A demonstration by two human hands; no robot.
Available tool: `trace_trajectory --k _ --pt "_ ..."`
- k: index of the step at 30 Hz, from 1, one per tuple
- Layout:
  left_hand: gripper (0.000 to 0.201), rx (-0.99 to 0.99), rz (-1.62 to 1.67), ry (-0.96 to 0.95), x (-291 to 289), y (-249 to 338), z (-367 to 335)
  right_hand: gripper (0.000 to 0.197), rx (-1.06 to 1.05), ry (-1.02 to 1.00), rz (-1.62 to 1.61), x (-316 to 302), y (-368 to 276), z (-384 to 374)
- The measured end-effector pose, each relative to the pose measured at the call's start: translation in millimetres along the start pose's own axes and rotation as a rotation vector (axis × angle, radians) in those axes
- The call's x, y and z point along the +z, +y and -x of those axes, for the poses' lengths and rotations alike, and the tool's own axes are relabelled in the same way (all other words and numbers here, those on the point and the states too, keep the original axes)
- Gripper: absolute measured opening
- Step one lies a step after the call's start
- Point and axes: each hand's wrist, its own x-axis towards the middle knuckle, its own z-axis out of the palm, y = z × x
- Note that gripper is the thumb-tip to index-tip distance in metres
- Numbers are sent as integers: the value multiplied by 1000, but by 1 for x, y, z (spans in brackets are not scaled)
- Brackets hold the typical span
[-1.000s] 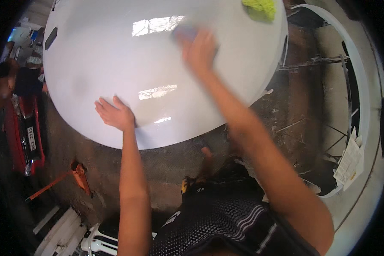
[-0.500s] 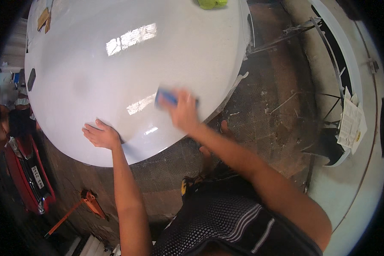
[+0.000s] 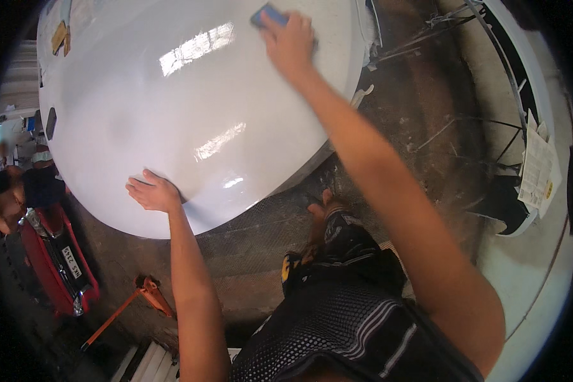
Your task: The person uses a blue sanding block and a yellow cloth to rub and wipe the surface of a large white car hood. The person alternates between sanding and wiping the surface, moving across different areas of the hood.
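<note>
A large, glossy white car panel point(image 3: 134, 108) spreads out in front of me, with bright window reflections on it. My right hand point(image 3: 293, 54) is stretched out to the panel's far right part. Its fingers grip a flat blue sanding block point(image 3: 268, 15), which lies against the painted surface. Closer in, my left hand point(image 3: 155, 192) rests on the panel near its front left edge, fingers spread and nothing held. A small dark oblong piece point(image 3: 51, 123) and a tan, flat tool-like piece point(image 3: 60, 38) lie along the panel's left side.
An orange floor jack point(image 3: 153, 296) with a long handle stands on the floor at lower left. Beyond it is a red car point(image 3: 41, 270), with a person point(image 3: 6, 204) beside it. At right, a white bumper point(image 3: 525, 51) rests on a metal stand, partly covered by newspaper point(image 3: 538, 169).
My right hand has slid the sanding block away from me, from mid-panel to the far right. The left hand keeps its place. A yellow-green cloth-like thing at the top has left the view.
</note>
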Motion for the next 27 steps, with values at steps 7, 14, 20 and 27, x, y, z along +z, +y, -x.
trace_trajectory --k 7,14,20,27 --pt "73 -12 -35 5 -10 -14 -1 51 -18 -284 -222 -85 -101 264" --pt "67 171 3 38 9 -10 -30 43 204 78 -58 -26 -25 40" --pt "66 700 278 -20 24 107 -142 47 202 -221 -159 -71 -158 272" --pt "66 842 116 -137 44 123 -151 37 350 163 26 -69 -50 168"
